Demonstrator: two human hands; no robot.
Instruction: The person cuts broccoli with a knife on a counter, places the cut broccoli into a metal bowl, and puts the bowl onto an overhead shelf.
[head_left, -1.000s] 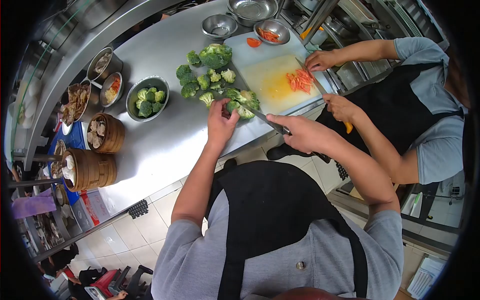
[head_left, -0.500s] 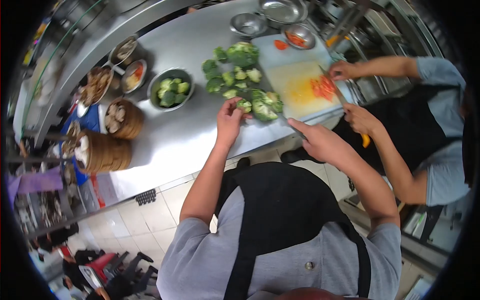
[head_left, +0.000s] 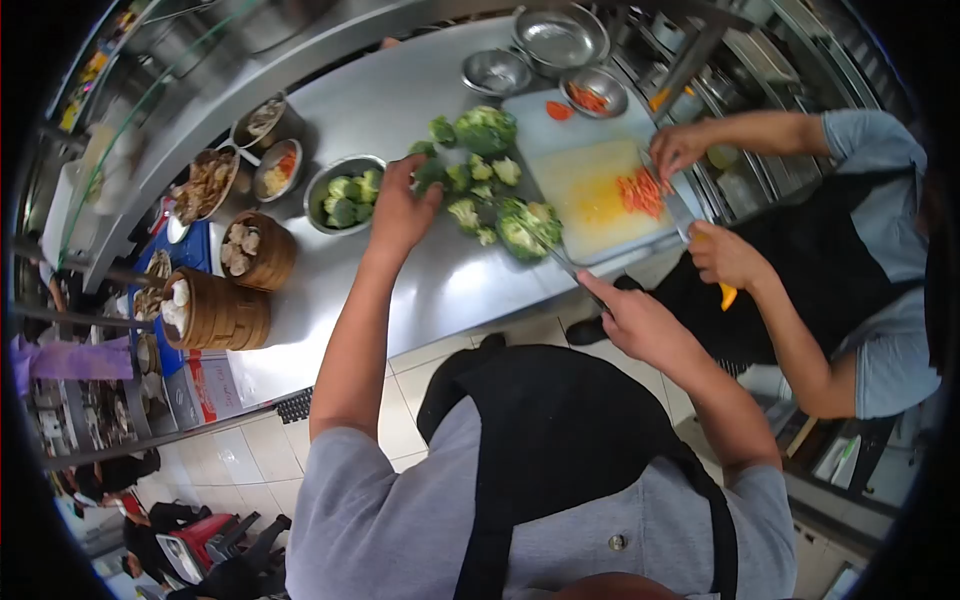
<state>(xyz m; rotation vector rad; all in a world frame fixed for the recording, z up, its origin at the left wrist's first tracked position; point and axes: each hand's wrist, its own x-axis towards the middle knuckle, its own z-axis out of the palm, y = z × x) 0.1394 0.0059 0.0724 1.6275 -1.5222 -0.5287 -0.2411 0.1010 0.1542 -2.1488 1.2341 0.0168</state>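
My left hand [head_left: 403, 212] reaches over the steel table, thumb and fingers apart beside a dark green broccoli floret [head_left: 430, 172]. I see no firm hold on it. Just left of the hand is a steel bowl [head_left: 318, 212] with broccoli florets in it. My right hand [head_left: 640, 318] is closed around the handle of a knife [head_left: 566, 264]. The blade's tip end meets a partly cut broccoli head [head_left: 524, 228] near the front edge. Loose florets [head_left: 482, 172] and a whole broccoli head [head_left: 486, 129] lie behind it.
To the right, a co-worker's hands [head_left: 728, 255] cut orange-red pieces [head_left: 642, 193] on a cutting board [head_left: 585, 160]. Steel bowls [head_left: 495, 72] stand at the back. On the left are bamboo steamers [head_left: 232, 310] and containers of food [head_left: 277, 175].
My left hand has left the small floret by the cut head and moved left toward the bowl. My right hand still holds the knife at the broccoli head.
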